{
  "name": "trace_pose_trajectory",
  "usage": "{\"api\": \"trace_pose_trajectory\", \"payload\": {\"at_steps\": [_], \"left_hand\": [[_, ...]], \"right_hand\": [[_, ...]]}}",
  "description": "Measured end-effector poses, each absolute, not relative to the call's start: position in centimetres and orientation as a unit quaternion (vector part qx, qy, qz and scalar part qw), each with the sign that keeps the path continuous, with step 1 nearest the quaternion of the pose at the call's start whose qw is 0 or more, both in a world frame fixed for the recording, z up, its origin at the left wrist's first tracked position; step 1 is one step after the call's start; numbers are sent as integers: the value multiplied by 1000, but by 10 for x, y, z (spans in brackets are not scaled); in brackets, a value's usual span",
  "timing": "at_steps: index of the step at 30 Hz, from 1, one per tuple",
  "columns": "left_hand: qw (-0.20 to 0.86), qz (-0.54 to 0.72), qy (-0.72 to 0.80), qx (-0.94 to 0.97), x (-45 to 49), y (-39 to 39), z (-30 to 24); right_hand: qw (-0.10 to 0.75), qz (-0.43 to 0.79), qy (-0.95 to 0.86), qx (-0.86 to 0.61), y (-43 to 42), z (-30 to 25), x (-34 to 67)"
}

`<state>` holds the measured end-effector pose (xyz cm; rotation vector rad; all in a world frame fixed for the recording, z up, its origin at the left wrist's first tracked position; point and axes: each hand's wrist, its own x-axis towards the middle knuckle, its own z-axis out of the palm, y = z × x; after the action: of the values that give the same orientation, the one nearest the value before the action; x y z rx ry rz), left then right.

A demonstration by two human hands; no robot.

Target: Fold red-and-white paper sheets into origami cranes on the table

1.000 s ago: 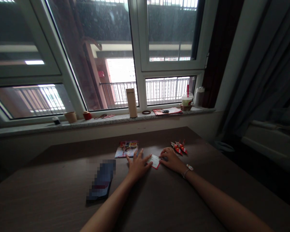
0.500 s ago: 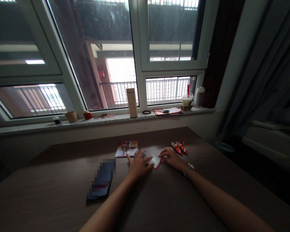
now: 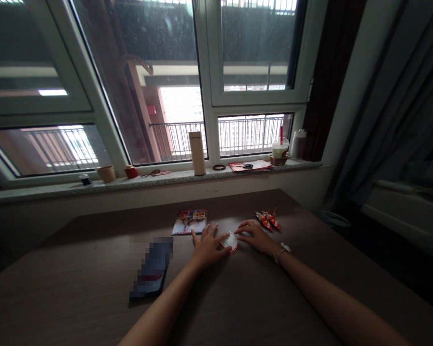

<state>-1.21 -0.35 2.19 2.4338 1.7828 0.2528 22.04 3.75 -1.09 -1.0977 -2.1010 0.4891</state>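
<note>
Glossy printed packet (image 3: 189, 223), left hand (image 3: 207, 248) with fingers spread wide, tips on small white red-edged paper (image 3: 231, 243), lying between both hands on brown wood-grain table (image 3: 245, 302), right hand (image 3: 257, 238) with fingers bent, grip unclear, pointed folded red shapes (image 3: 267, 221).

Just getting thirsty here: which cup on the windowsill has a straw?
The clear cup with pale green contents, near the right end of the windowsill. A red straw rises from it; the brown cup at left shows none.

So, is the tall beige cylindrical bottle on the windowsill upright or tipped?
Upright: the bottle stands on its base on the speckled grey stone windowsill, lid uppermost.
</note>
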Motion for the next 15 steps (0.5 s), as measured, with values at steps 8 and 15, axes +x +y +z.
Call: {"api": "trace_pose_trajectory", "payload": {"at_steps": [8, 15], "left_hand": [[64, 85, 585, 804, -13, -3, 22], [78, 74, 559, 822, -17, 1, 21]], "right_hand": [[318, 174, -817, -450, 36, -9, 212], [293, 165, -813, -474, 36, -6, 207]]}}
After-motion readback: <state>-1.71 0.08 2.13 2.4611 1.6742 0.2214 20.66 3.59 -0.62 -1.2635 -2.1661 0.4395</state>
